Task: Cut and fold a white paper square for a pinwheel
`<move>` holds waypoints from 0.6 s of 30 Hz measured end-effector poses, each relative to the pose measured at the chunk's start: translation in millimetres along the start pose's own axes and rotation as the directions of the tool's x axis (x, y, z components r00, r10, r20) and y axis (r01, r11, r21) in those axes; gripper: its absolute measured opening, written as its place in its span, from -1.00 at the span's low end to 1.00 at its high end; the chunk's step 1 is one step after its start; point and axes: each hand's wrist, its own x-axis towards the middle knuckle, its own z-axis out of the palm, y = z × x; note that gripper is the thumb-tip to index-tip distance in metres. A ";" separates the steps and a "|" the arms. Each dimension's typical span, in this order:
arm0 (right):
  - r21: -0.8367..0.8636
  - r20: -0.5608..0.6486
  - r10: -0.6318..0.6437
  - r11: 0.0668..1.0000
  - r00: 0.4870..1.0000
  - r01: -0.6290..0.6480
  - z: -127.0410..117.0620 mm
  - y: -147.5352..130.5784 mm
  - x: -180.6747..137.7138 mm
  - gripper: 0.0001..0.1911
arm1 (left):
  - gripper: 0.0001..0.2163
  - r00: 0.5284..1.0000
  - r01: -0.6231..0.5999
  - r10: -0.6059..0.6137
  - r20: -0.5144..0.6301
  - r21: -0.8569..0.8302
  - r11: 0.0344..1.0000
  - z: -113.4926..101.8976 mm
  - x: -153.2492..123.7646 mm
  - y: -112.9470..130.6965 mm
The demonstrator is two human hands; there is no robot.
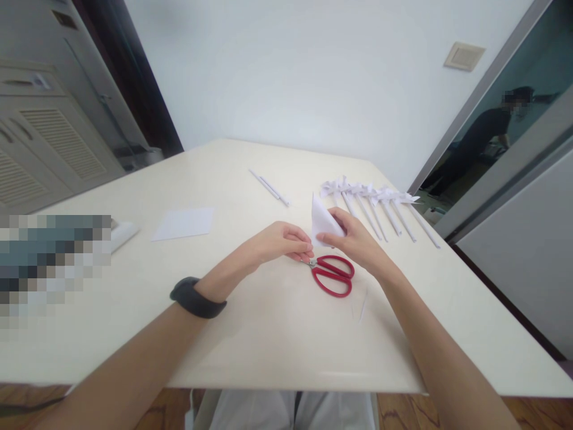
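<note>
My right hand [356,237] is closed on a folded sheet of white paper [323,220], thumb in front and fingers behind. The paper stands up in a pointed shape above the table. Just left of its lower edge is my left hand [286,242], its thumb pressed to its fingers. Whether those fingertips pinch anything, I cannot make out. Below both hands lies a pair of scissors [333,275] with red handles pointing right; the blades are mostly hidden under my left fingers. Thin white paper strips [363,306] rest to the lower right of the scissors.
Several white paper pinwheels [385,196] on rolled sticks lie in a row at the back right. Rolled paper sticks [271,188] are at the back middle. A flat white sheet [184,224] lies left. A person [486,134] appears behind the glass at right.
</note>
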 end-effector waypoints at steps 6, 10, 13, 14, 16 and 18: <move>-0.004 0.003 0.008 1.000 1.000 -0.008 -0.3 -0.3 -0.3 -0.73 | -0.92 0.999 0.034 -0.032 -0.028 0.045 0.998 6.1 0.5 3.8; -0.001 0.010 0.017 1.000 1.000 -0.017 -1.8 -2.0 -0.1 -0.74 | -0.90 0.998 0.042 -0.038 -0.040 0.083 0.996 7.1 1.3 4.3; 0.009 0.021 0.035 0.999 0.999 -0.036 -5.3 -1.7 0.4 -0.79 | -0.89 0.998 0.047 -0.041 -0.057 0.110 0.993 7.2 1.7 4.3; 0.016 0.024 0.049 0.999 0.999 -0.049 -7.0 -1.2 0.6 -0.79 | -0.89 0.997 0.048 -0.041 -0.059 0.117 0.992 7.1 1.9 4.1; 0.031 0.030 0.084 0.996 0.996 -0.085 -10.6 -0.1 1.0 -0.76 | -0.88 0.997 0.049 -0.041 -0.063 0.132 0.990 6.6 2.5 3.3; 0.038 0.025 0.116 0.992 0.993 -0.117 -14.3 1.2 1.4 -0.72 | -0.88 0.997 0.045 -0.036 -0.067 0.144 0.988 5.7 3.1 2.0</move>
